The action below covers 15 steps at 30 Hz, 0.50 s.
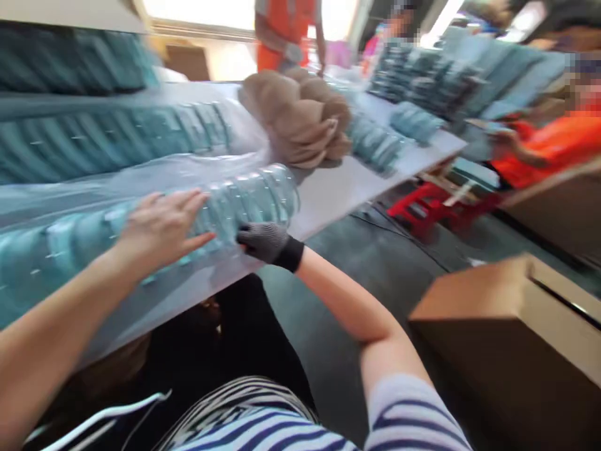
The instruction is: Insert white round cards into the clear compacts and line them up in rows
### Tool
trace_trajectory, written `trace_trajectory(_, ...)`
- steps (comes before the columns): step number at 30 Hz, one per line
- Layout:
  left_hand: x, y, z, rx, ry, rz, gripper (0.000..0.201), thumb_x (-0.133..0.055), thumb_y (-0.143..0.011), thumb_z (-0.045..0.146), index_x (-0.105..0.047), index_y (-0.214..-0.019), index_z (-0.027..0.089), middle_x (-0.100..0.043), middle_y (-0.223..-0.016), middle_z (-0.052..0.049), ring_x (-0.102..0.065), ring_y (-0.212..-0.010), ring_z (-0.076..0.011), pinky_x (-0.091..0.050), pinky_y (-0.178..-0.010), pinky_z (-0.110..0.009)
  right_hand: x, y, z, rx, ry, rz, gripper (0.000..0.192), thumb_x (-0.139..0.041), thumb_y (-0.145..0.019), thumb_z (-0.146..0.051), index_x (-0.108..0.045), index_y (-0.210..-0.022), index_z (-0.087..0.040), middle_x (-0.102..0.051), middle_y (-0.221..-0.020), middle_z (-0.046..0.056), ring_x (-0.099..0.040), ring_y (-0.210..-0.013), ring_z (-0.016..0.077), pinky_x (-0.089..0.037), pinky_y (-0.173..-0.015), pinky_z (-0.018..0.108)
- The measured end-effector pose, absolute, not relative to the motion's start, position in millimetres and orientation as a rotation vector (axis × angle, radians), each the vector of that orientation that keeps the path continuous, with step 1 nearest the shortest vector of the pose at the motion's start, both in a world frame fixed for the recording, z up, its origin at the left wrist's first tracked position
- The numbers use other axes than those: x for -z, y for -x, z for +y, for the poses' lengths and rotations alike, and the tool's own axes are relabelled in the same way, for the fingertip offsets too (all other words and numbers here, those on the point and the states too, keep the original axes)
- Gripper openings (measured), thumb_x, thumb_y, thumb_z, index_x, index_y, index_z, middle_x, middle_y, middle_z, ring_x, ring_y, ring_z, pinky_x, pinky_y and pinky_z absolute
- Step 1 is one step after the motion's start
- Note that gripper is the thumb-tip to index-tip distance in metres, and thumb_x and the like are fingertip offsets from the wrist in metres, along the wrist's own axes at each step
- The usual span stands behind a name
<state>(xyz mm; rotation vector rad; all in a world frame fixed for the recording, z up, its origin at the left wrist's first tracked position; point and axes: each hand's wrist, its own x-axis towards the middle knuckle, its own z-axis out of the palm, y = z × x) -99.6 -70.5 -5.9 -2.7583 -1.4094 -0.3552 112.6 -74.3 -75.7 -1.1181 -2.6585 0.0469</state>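
A long plastic-wrapped roll of teal fabric pieces (141, 219) lies along the near edge of the white table (347, 181), its right end near the table's front corner. Left hand (162, 228) is bare, laid flat w/ fingers spread on top of the roll — pressing, not closed round anything. Right hand (265, 241) wears a dark grey knit glove and sits at the roll's lower right end, fingers curled vs. the plastic wrap; whether it's actually pinching the wrap I can't tell, too blurred.

Behind it, a second wrapped teal roll (113, 141) runs parallel, further back on the table, and a third stack (70, 59) is above that at top left. A heap of tan fabric pieces (300, 119) sits mid-table just past the rolls' right ends. More teal bundles (380, 144) lie beyond it, w/ other piles at the far end.

A cardboard box (511, 338) stands on the floor at lower right. A red stool (422, 207) is under the table's far side. A person in an orange vest (286, 31) stands at the table's far end — another in orange (549, 147) sits at right.
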Motion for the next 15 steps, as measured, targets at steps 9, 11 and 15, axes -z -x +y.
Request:
trace_trajectory(9,13.7,108.9,-59.4,0.174,2.557,-1.328,0.072,-0.054,-0.089,0.053,-0.034,-0.149,0.019,-0.038,-0.154,-0.011,-0.040,-0.138,-0.0289,-0.020,-0.118,-0.049,141.2,-106.6,-88.8,-0.085,1.429,-2.454,0.035,-0.040,-0.097,-0.026,-0.071,-0.111,-0.018,-0.069,-0.115,0.014,-0.064,-0.099,0.0264,-0.047,-0.082,0.036)
trace_trajectory(11,13.7,109.4,-59.4,0.166,2.568,-1.327,0.074,-0.054,-0.089,0.053,-0.034,-0.150,0.018,-0.037,-0.155,-0.011,-0.038,-0.140,-0.0280,-0.019,-0.118,-0.050,140.5,-103.2,-87.8,-0.144,1.444,-2.419,0.034,-0.042,-0.096,-0.028,-0.071,-0.108,-0.017,-0.070,-0.112,0.015,-0.065,-0.099,0.0266,-0.047,-0.082,0.036)
trace_trajectory(15,-7.1,122.3,-59.8,0.197,2.625,-1.341,0.067,-0.051,-0.092,0.050,-0.036,-0.149,0.019,-0.037,-0.155,-0.010,-0.035,-0.142,-0.0266,-0.023,-0.118,-0.050,140.1,-105.0,-86.2,-0.164,1.392,-2.356,0.027,-0.051,-0.091,-0.028,-0.072,-0.105,-0.020,-0.071,-0.108,0.012,-0.066,-0.098,0.0239,-0.048,-0.083,0.032)
